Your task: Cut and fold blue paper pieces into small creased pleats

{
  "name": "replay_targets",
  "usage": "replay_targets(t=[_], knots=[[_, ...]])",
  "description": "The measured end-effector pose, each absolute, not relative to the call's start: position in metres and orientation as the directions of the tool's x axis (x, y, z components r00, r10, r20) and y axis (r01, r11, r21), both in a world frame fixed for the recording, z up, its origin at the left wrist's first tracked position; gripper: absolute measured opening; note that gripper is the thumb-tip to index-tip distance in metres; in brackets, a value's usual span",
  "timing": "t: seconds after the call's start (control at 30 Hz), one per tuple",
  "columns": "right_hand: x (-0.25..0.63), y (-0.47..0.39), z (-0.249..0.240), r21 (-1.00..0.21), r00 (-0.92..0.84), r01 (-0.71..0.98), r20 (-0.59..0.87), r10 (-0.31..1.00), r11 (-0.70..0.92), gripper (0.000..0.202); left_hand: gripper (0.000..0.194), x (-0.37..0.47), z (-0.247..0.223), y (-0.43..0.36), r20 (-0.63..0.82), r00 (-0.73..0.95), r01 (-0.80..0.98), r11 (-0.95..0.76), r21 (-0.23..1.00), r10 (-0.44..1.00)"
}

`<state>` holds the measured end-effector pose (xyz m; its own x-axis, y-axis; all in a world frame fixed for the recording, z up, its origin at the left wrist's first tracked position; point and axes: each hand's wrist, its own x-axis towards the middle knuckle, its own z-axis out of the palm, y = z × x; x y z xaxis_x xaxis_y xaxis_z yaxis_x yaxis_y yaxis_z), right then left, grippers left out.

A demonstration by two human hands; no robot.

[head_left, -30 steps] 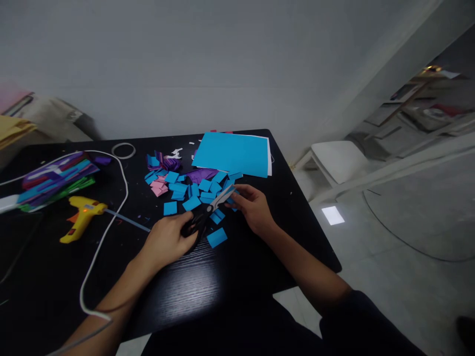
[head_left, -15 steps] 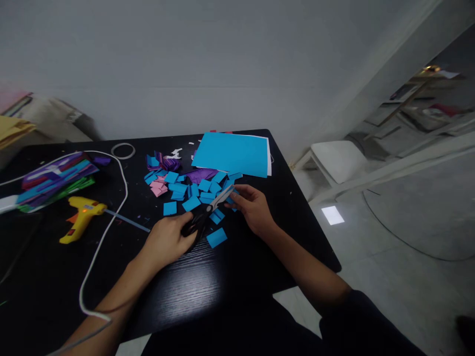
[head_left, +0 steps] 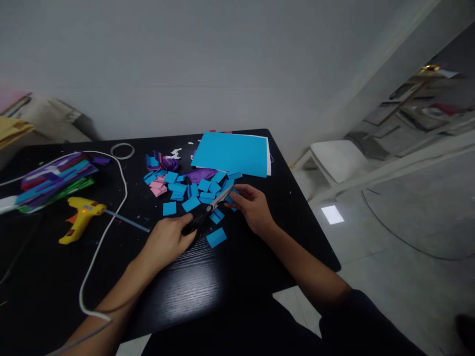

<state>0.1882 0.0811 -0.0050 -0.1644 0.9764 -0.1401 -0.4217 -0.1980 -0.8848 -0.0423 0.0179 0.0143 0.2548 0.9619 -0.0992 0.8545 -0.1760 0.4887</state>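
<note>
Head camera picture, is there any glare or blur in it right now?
Head view: light is dim overall; in the same head view, streaky glare marks the black table below the scissors; also in the head view, a bright white patch shows at right, and the far-right clutter looks soft.

Scissors span left hand to right hand, over paper squares. Glue gun left on table, large sheets behind squares, seat off right.
</note>
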Motion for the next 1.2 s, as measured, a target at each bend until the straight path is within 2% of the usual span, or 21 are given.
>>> replay_targets(t=[0.1, 0.2, 0.33, 0.47, 0.73, 0.97, 1.1, 1.2], knots=[[0.188, 0.082, -0.007, -0.880, -0.146, -0.431, -0.151, 0.978, -0.200, 0.031, 0.037, -0.043, 0.015, 0.018, -0.106, 0.247, 0.849, -0.162, 0.504, 0.963], [0.188, 0.083, -0.009, -0.867, -0.112, -0.454, -0.175, 0.978, -0.206, 0.032, 0.038, -0.046, 0.017, 0.019, -0.109, 0.171, 0.861, -0.095, 0.499, 0.979], [0.188, 0.084, -0.008, -0.854, -0.130, -0.468, -0.187, 0.974, -0.227, 0.034, 0.041, -0.050, 0.019, 0.024, -0.142, 0.056, 0.924, 0.003, 0.382, 0.988], [0.187, 0.081, -0.007, -0.844, -0.225, -0.462, -0.186, 0.956, -0.273, 0.035, 0.040, -0.048, 0.014, 0.024, -0.163, 0.050, 0.958, -0.001, 0.286, 0.985], [0.182, 0.074, -0.015, -0.871, -0.367, -0.381, -0.165, 0.916, -0.310, 0.034, 0.023, -0.038, 0.003, 0.017, -0.062, 0.167, 0.935, -0.138, 0.326, 0.984], [0.176, 0.069, -0.015, -0.903, -0.425, -0.309, -0.150, 0.893, -0.299, 0.030, 0.027, -0.035, -0.006, 0.014, 0.016, 0.207, 0.923, -0.200, 0.329, 0.978], [0.176, 0.069, -0.015, -0.936, -0.425, -0.246, -0.129, 0.896, -0.251, 0.032, 0.030, -0.034, -0.006, 0.014, 0.093, 0.230, 0.872, -0.248, 0.422, 0.969], [0.178, 0.070, -0.015, -0.943, -0.397, -0.233, -0.131, 0.908, -0.238, 0.026, 0.032, -0.046, 0.002, 0.020, 0.148, 0.202, 0.827, -0.250, 0.504, 0.968]])
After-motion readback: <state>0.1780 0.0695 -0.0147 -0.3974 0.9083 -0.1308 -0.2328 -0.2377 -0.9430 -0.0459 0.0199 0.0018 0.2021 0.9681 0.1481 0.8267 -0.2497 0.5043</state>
